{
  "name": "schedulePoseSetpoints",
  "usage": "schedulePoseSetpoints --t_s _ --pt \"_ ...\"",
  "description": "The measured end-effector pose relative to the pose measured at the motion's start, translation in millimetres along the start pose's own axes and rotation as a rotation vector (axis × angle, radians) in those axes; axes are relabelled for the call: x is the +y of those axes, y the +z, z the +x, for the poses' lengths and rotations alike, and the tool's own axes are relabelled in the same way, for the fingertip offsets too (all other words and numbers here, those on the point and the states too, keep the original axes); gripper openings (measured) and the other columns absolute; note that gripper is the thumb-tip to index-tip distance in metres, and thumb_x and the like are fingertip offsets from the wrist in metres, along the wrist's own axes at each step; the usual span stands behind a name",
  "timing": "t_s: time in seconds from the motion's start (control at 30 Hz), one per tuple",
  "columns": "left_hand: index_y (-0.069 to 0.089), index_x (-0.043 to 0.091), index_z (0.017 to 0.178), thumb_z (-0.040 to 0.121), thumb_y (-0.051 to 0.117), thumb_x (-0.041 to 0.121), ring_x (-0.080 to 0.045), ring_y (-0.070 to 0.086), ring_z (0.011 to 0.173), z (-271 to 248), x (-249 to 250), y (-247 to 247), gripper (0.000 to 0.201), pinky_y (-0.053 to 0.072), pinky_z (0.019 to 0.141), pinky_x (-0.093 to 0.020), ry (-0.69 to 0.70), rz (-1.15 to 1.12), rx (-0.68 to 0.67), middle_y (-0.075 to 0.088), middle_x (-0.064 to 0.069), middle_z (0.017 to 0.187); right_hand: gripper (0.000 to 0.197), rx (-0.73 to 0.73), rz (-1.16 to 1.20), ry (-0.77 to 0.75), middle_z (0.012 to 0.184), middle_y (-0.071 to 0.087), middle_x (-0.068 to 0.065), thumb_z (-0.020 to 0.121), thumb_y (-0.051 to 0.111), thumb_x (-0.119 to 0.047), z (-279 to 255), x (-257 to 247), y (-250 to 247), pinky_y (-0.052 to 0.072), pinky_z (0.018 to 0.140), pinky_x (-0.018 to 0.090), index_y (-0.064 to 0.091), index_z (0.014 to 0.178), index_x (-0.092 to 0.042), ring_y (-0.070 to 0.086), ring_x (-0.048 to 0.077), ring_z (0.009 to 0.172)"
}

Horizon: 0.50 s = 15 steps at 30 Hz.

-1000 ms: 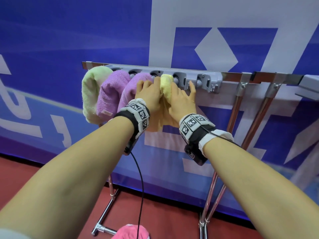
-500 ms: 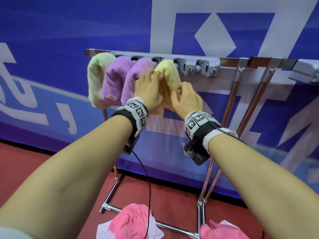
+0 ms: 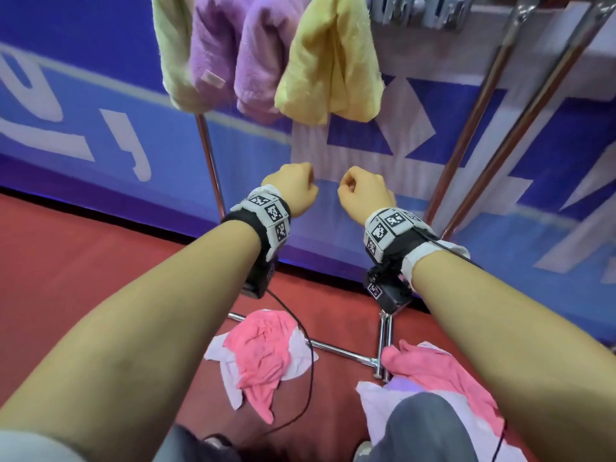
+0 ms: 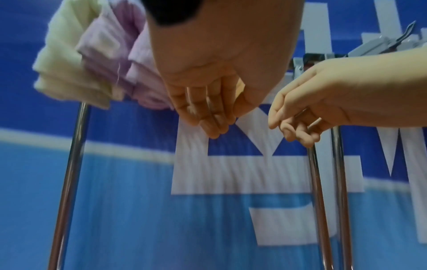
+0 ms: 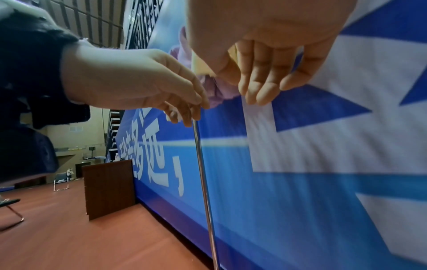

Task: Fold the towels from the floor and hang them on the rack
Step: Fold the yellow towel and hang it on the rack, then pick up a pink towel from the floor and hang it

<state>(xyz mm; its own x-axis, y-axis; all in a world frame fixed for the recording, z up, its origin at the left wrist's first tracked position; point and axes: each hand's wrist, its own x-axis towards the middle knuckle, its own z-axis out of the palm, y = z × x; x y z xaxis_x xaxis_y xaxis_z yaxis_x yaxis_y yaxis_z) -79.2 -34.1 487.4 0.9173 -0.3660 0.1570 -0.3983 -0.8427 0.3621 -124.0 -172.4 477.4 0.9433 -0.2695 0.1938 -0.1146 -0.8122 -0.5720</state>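
Four towels hang on the rack (image 3: pixel 493 105): one green (image 3: pixel 173 51), two purple (image 3: pixel 213 45), one yellow (image 3: pixel 330 61); two pink-and-white towels (image 3: pixel 260 355) lie on the floor.

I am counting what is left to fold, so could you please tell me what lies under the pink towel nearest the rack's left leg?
A white towel lies under the pink towel, its edges sticking out on both sides. Anything further beneath is covered.

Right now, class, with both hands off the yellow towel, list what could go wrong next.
1. The yellow towel hangs bunched and uneven beside the purple towels; it may slip off.
2. A black cable from the left hand trails over the pink towel on the floor; lifting that towel could snag it.
3. Another pink towel lies against the rack's base bar, where it may catch.
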Motion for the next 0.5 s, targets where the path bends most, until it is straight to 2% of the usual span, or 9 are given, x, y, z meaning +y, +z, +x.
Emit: schedulePoseSetpoints --t_s 0.1,0.2,0.37,0.5 --pt "0.057 0.012 0.106 0.087 0.042 0.021 -0.032 0.058 0.096 4 -21 38 0.025 0.048 0.081 -0.036 -0.061 -0.042 -0.091 0.061 -0.01 0.11 0.017 -0.071 -0.012 0.059 0.1 0.064 0.005 0.085 0.046 -0.02 3 25 39 0.039 0.076 0.031 0.06 0.094 -0.019 0.056 0.03 0.098" --pt "0.057 0.012 0.103 0.085 0.043 0.02 -0.032 0.06 0.088 10 -47 81 0.024 0.051 0.081 -0.038 -0.122 -0.076 -0.202 0.063 -0.011 0.104 0.017 -0.146 -0.024 0.116 0.099 0.065 0.004 0.085 0.046 -0.02 5 50 84 0.039 0.075 0.031 0.061 0.093 -0.019 0.056 0.03 0.096" --pt "0.059 0.01 0.101 0.085 0.046 0.018 -0.035 0.059 0.1 13 -106 160 0.022 0.049 0.087 -0.037 -0.211 -0.105 -0.322 0.065 -0.016 0.107 0.018 -0.28 -0.038 0.187 0.098 0.065 0.006 0.086 0.043 -0.02 9 86 170 0.043 0.078 0.033 0.06 0.091 -0.018 0.056 0.032 0.095" --pt "0.061 0.009 0.101 0.085 0.048 0.017 -0.034 0.058 0.104 8 -159 224 0.022 0.046 0.09 -0.035 -0.307 -0.115 -0.382 0.064 -0.017 0.11 0.022 -0.39 -0.067 0.227 0.099 0.064 0.009 0.085 0.041 -0.017 7 111 243 0.041 0.074 0.03 0.061 0.094 -0.016 0.057 0.034 0.094"
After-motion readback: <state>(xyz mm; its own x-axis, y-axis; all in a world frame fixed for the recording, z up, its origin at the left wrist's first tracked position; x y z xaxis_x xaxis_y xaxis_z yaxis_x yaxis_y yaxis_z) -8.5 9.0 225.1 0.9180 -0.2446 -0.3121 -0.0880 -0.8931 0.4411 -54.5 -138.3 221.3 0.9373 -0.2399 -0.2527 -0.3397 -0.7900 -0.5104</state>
